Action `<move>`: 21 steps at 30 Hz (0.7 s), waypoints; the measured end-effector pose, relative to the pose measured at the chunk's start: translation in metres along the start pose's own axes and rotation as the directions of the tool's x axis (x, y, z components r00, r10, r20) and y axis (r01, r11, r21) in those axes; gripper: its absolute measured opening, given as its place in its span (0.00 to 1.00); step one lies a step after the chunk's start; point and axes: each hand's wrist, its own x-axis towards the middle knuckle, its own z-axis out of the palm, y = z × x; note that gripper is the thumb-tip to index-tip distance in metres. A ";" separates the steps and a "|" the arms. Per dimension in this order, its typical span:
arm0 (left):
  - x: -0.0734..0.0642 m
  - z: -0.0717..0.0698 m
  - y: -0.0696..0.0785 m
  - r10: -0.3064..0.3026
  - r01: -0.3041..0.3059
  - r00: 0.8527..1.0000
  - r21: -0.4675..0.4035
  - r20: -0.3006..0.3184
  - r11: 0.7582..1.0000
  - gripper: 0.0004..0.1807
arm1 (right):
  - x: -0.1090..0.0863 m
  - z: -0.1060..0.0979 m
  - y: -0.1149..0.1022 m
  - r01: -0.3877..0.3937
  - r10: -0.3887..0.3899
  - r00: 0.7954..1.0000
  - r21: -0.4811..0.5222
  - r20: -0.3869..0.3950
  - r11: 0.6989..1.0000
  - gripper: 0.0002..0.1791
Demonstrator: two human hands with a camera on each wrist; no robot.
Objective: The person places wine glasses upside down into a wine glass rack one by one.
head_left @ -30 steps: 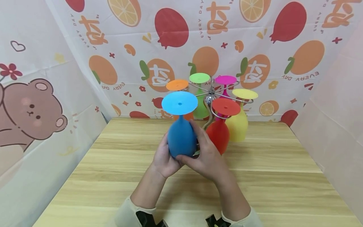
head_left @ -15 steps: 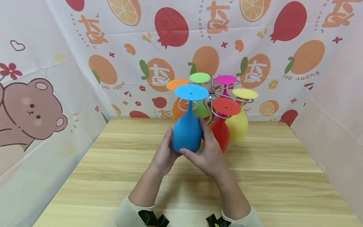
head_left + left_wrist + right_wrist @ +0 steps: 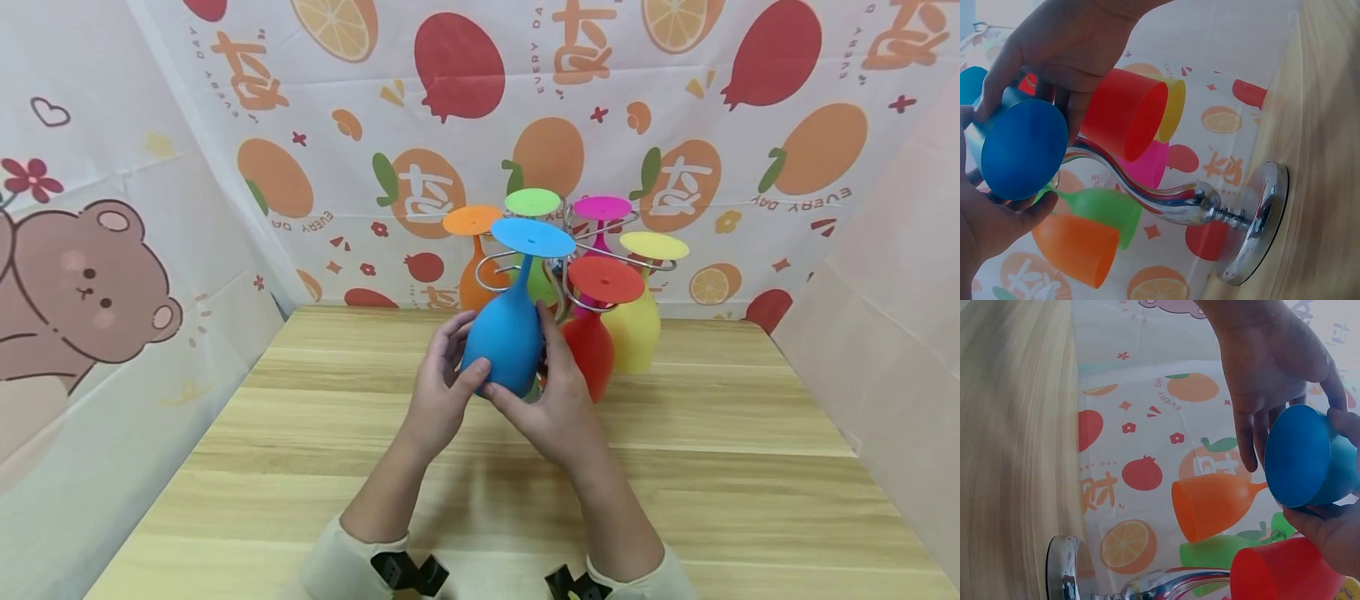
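Observation:
A blue goblet [image 3: 504, 342] hangs upside down in the air, its foot leaning right. My left hand [image 3: 437, 396] holds the bowl from the left, thumb on the near side and fingers along its far left side. My right hand [image 3: 558, 408] grips the bowl from the right, thumb near the rim. The blue stem is close to a wire loop [image 3: 483, 279] of the metal goblet rack [image 3: 1172, 200]; I cannot tell if it is inside. In the left wrist view, the blue goblet's [image 3: 1025, 150] open mouth faces down toward the table.
Orange [image 3: 1213, 503], green [image 3: 532, 202], magenta [image 3: 602, 208], yellow [image 3: 633, 333] and red goblets [image 3: 592, 346] hang upside down around the rack. Its round chrome base [image 3: 1263, 225] stands on the wooden table [image 3: 675, 500]. A printed cloth [image 3: 465, 67] hangs behind.
Both hands have carried the blue goblet right and slightly away, toward the rack's wire loop. It now leans right. The left thumb has come round onto the near side of the bowl.

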 end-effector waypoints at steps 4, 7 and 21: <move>0.000 0.001 -0.001 -0.005 0.005 1.000 0.017 0.019 1.000 0.35 | 0.000 0.000 0.000 -0.032 0.032 0.999 0.010 0.006 0.999 0.59; 0.001 0.001 -0.002 -0.026 0.025 0.999 0.029 0.031 0.999 0.34 | 0.001 -0.001 0.000 -0.057 0.057 0.998 0.005 0.010 0.998 0.59; 0.006 0.000 -0.002 -0.168 0.168 0.985 0.002 0.037 0.986 0.29 | 0.003 0.001 -0.003 -0.175 0.175 0.985 -0.064 -0.010 0.982 0.58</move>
